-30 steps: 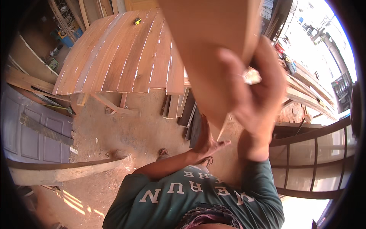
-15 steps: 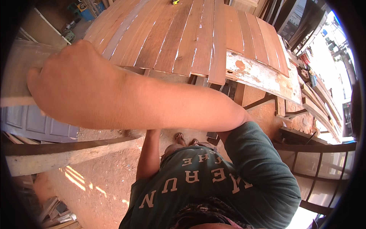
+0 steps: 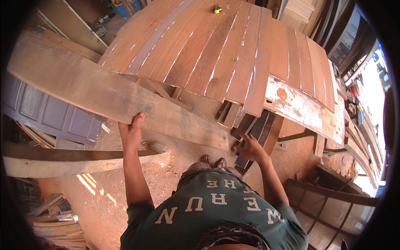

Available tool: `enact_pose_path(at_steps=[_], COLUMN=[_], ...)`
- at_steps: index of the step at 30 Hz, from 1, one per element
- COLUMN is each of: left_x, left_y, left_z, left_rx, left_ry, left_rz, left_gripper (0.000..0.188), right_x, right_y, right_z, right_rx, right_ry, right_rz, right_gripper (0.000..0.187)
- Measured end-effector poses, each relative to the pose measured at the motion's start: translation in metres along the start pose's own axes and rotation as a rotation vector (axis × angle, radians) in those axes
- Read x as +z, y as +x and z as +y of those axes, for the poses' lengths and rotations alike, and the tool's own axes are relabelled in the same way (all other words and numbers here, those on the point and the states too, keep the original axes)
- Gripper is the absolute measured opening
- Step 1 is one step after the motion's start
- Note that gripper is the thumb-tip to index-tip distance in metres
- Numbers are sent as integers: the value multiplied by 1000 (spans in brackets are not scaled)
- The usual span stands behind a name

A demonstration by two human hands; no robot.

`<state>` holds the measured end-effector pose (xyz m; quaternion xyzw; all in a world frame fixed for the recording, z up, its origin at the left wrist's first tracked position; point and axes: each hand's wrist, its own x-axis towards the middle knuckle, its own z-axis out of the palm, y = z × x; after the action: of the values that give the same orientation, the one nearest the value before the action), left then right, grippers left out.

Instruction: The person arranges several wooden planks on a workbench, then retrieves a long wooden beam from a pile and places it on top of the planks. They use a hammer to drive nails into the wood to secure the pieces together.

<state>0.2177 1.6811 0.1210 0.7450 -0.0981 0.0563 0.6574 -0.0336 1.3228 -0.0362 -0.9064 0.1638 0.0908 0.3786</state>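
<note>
A long, wide wooden board [image 3: 175,121] slants from the far left down to in front of my legs. My left hand [image 3: 132,130] grips its near edge around the middle, thumb on top and fingers hidden underneath. Close to the board's right end is my right hand [image 3: 251,149], its fingers apart and nothing held in them; whether a fingertip touches the end I cannot tell. Beyond the board, reddish-brown planks [image 3: 196,54] lie side by side with white glue-like lines along their joints. On them rests a small yellow and black tape measure [image 3: 217,9].
Under the planks shows a worn white panel [image 3: 291,102] on wooden supports. A thick timber beam [image 3: 75,164] juts in from the left, below a grey panelled door [image 3: 46,110]. Stacked lumber [image 3: 364,137] lies at right, near a gridded frame [image 3: 329,208]. Offcuts [image 3: 56,218] lie lower left.
My right arm, which stretched leftward across the view, has come down to the right end of the board. The board and my left hand on it now show plainly. The view has shifted.
</note>
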Motion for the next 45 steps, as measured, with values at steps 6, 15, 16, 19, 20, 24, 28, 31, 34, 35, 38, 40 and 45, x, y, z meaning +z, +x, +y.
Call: enact_pose_path(at_steps=[6, 15, 16, 19, 20, 24, 28, 31, 34, 35, 38, 40, 45], left_x=[24, 127, 144, 174, 187, 233, 263, 285, 305, 313, 333, 341, 351], left_y=[40, 163, 185, 248, 267, 355, 391, 406, 417, 418, 433, 458, 485], left_z=[-6, -30, -38, -54, -55, -93, -121, -142, -162, -165, -188, -220, -257], left_rx=[-177, -431, -455, -523, -537, -623, -605, -630, -657, -678, -720, -739, -710], left_ry=[-196, -270, -278, -278, -284, -372, -552, -701, -760, -775, -784, -823, -699], left_rz=[-19, -373, -410, -480, -512, -620, -539, -509, -431, -391, -273, -190, -282], left_gripper=[33, 37, 36, 32, 30, 32, 34, 35, 36, 36, 37, 38, 63], right_x=[39, -74, -76, -95, -99, -101, -116, -116, -137, -144, -168, -194, -260], right_y=[-114, -161, -163, -138, -132, -94, -36, -17, 18, 26, 65, 105, 193], right_z=[120, 91, 90, 43, 32, 3, -86, -57, -64, -61, -37, -32, 60], right_rx=[245, 222, 131, 7, -1, -222, 56, -13, -10, -3, -7, 20, -44], right_ry=[444, 970, 1066, 933, 927, 1048, 1166, 1285, 1269, 1273, 1279, 1254, 1296], right_rz=[195, 529, 585, 707, 742, 986, 1272, 1205, 1146, 1132, 1094, 1042, 881], right_gripper=[82, 73, 76, 81, 81, 66, 56, 52, 53, 53, 57, 58, 56])
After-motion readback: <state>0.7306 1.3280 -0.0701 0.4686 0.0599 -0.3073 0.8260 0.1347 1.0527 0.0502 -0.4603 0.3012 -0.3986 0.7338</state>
